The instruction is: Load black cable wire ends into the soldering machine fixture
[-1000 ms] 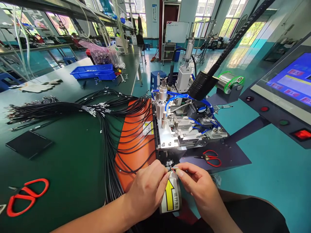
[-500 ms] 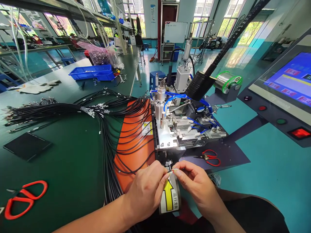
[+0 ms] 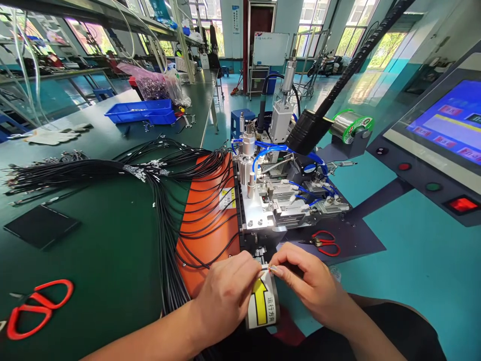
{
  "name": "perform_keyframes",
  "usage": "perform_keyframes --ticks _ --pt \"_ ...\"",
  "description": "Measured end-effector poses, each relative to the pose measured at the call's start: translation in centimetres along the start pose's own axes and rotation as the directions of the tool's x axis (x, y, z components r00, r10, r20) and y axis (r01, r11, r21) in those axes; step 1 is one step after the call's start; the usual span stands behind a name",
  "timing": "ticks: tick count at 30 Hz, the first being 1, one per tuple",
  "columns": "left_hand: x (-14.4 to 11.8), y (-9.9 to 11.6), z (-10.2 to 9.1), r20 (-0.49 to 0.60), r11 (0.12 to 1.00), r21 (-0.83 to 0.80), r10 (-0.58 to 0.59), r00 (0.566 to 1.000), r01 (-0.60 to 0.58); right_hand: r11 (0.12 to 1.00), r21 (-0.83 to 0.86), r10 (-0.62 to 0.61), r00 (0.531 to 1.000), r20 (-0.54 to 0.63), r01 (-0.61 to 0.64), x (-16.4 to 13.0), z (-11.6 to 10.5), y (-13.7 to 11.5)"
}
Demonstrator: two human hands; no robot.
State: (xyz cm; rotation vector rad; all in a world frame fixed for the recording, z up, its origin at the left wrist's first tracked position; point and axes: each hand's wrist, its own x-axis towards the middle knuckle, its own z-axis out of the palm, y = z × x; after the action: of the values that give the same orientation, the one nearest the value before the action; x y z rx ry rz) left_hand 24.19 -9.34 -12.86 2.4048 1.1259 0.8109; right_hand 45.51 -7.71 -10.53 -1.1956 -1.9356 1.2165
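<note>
In a pinch between thumb and fingers, my left hand (image 3: 230,288) grips a thin black cable (image 3: 265,269) close to its end. My right hand (image 3: 311,285) pinches the small wire ends at the cable's tip, where a bit of red shows. Both hands are just above a rounded machine part bearing a yellow arrow label (image 3: 260,302). Behind them stands the metal machine (image 3: 278,205) with blue air hoses. Other black cables (image 3: 205,233) run across its orange plate (image 3: 199,210) on the left.
Red-handled scissors (image 3: 39,308) lie on the green table at left, near a black flat square (image 3: 42,226). Red-handled snips (image 3: 326,243) rest right of the machine. A solder spool (image 3: 351,126), a control panel (image 3: 432,150) and a blue tray (image 3: 141,111) stand farther off.
My right hand has shifted slightly right, and the gap between my fingertips is a little wider, showing more of the cable end. My left hand stays nearly in place.
</note>
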Motion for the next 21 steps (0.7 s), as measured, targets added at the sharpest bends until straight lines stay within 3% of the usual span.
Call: perform_keyframes --ticks 7,11,15,21 --pt "0.1 -0.1 -0.3 0.037 1.0 -0.002 0.024 0.999 -0.024 0.993 -0.114 0.003 0.991 0.132 0.012 1.1 -1.5 -1.4" --pt "0.1 0.0 -0.2 -0.008 1.0 -0.009 0.001 1.0 -0.001 0.988 0.084 0.123 0.99 0.07 -0.129 0.9 -1.2 -0.5" --pt "0.0 0.0 0.1 -0.029 0.999 0.009 -0.039 0.999 0.039 0.911 0.286 0.318 0.948 -0.027 -0.298 -0.3 -0.4 1.4" --pt "0.0 0.0 0.2 -0.052 0.999 0.034 -0.039 0.998 0.041 0.867 0.358 0.377 0.926 -0.021 -0.345 -1.3 0.6 1.6"
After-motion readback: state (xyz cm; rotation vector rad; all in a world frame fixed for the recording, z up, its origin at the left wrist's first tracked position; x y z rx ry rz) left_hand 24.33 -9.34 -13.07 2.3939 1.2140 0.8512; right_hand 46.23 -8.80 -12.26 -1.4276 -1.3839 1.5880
